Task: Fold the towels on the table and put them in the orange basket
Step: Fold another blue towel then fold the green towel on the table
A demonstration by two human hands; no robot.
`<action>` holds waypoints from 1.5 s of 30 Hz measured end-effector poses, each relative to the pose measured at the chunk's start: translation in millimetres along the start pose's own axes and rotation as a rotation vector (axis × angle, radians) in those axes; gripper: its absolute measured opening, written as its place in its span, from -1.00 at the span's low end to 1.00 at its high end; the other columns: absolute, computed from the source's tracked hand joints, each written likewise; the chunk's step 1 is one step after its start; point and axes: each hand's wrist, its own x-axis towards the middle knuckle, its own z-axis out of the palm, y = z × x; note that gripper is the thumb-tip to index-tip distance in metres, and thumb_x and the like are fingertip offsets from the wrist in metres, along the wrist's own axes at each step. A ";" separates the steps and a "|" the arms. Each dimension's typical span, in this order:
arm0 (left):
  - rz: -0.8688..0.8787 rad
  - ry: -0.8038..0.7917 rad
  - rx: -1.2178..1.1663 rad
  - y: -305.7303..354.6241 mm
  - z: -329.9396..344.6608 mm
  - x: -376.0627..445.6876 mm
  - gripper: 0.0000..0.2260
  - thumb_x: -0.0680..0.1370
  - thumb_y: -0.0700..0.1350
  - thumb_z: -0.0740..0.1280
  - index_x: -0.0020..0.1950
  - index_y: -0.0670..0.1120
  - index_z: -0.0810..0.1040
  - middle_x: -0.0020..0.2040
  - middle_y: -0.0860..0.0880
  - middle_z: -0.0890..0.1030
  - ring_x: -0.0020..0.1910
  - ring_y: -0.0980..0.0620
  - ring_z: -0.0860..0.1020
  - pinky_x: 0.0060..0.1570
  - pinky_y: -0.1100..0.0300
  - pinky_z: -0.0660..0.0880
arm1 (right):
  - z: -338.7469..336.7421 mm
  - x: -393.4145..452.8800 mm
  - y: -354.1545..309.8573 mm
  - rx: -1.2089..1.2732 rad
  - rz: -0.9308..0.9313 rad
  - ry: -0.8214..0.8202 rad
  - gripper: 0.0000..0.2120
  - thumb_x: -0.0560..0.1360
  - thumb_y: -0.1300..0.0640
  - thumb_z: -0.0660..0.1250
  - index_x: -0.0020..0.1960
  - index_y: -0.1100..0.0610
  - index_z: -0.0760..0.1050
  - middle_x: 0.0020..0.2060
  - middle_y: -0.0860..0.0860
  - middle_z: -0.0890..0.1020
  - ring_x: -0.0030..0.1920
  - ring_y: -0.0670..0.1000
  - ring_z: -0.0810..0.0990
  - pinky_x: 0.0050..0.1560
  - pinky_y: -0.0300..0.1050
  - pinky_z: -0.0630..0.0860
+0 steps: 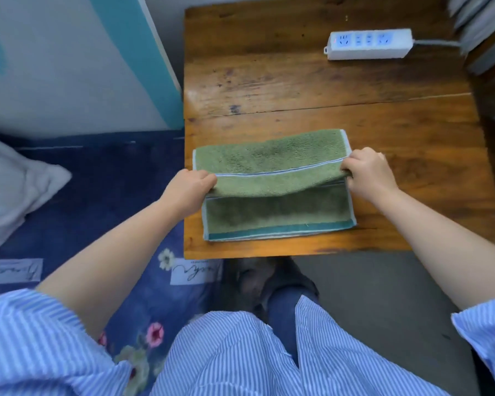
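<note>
While the near band of the green towel [277, 215] lay flat by the six o'clock edge of the wooden table [326, 81], an upper flap was held raised above it. The left hand [190, 187] was clamped on the flap's nine o'clock corner, and the right hand [367, 174] was pinched on its three o'clock corner. Between the two grips the fabric sagged, so the towel was judged soft, light and limp, with enough terry texture not to slip. Corners and the striped hem were judged the best holds, since a mid-edge grip would let the ends droop. Beyond the hands, the far layer was spread flat toward twelve o'clock. Farther still, at one o'clock, a white power strip [369, 44] was seen, well apart from the towel. No orange basket could be seen.
</note>
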 end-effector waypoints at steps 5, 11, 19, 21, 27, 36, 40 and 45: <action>0.013 -0.039 0.005 20.0 26.7 -32.8 -0.74 0.43 -0.44 0.12 0.05 -0.19 0.40 -0.03 -0.14 0.48 -0.16 -0.12 0.40 -0.18 0.16 0.18 | 11.7 -36.8 -0.2 -0.053 0.009 0.017 -0.80 0.33 0.45 0.29 -0.09 0.34 0.60 -0.13 0.30 0.61 -0.03 0.28 0.50 -0.07 0.03 0.31; 0.039 -0.041 -0.026 31.0 43.6 -51.3 -0.74 0.44 -0.44 0.12 0.04 -0.20 0.42 -0.05 -0.13 0.48 -0.14 -0.09 0.40 -0.22 0.20 0.10 | 12.0 -67.6 -4.6 -0.092 -0.179 0.115 -0.76 0.02 0.57 0.38 -0.39 0.34 0.58 -0.46 0.25 0.58 -0.42 0.24 0.53 -0.31 0.00 0.44; 0.040 -0.100 0.016 38.7 54.5 -55.5 -0.73 0.41 -0.43 0.12 -0.02 -0.13 0.39 -0.21 -0.04 0.30 -0.24 -0.03 0.26 -0.27 0.19 0.05 | 25.8 -92.8 -4.0 -0.145 -0.250 0.069 -0.69 -0.11 0.60 0.42 -0.44 0.31 0.57 -0.49 0.18 0.58 -0.49 0.16 0.52 -0.39 -0.03 0.47; 0.016 -0.132 0.023 41.1 58.8 -54.5 -0.73 0.43 -0.40 0.13 0.05 -0.16 0.40 -0.10 -0.10 0.42 -0.19 -0.05 0.34 -0.23 0.20 0.12 | 35.1 -97.7 -4.9 -0.161 -0.251 0.034 -0.69 -0.12 0.58 0.43 -0.44 0.30 0.56 -0.49 0.18 0.58 -0.50 0.16 0.53 -0.41 -0.05 0.47; -0.066 -0.187 0.071 52.0 75.1 -50.9 -0.79 0.46 -0.29 0.19 0.06 -0.09 0.40 0.03 -0.05 0.47 0.04 -0.07 0.46 -0.08 0.16 0.25 | 53.5 -103.5 -4.8 -0.157 -0.206 -0.038 -0.85 0.02 0.43 0.40 -0.41 0.33 0.53 -0.48 0.19 0.54 -0.45 0.19 0.54 -0.38 -0.02 0.47; -0.237 0.220 -0.370 80.0 47.9 15.9 -0.75 0.50 -0.30 0.14 0.15 -0.27 0.46 0.19 -0.19 0.48 0.18 -0.12 0.39 0.09 0.03 0.32 | 60.1 -25.6 -62.6 0.088 -0.198 0.061 -0.72 0.33 0.38 0.23 0.01 0.39 0.56 -0.03 0.32 0.61 0.02 0.30 0.57 0.05 0.17 0.45; -0.282 0.330 -0.583 92.5 48.0 50.9 -0.64 0.51 -0.29 0.13 0.30 -0.25 0.41 0.38 -0.14 0.38 0.38 -0.07 0.30 0.33 0.10 0.18 | 75.2 18.6 -88.0 0.064 -0.172 -0.091 -0.53 0.51 0.27 0.09 0.42 0.23 0.20 0.45 0.15 0.20 0.46 0.11 0.14 0.44 0.02 -0.02; -0.255 0.273 -0.395 83.9 79.7 64.4 -0.57 0.61 -0.10 0.05 0.48 -0.10 0.14 0.51 0.00 0.13 0.51 0.06 0.03 0.43 0.12 -0.13 | 101.8 38.5 -84.0 -0.093 -0.280 -0.187 -0.52 0.60 0.06 -0.03 0.49 0.05 -0.04 0.51 -0.02 -0.01 0.51 0.02 -0.10 0.45 0.01 -0.23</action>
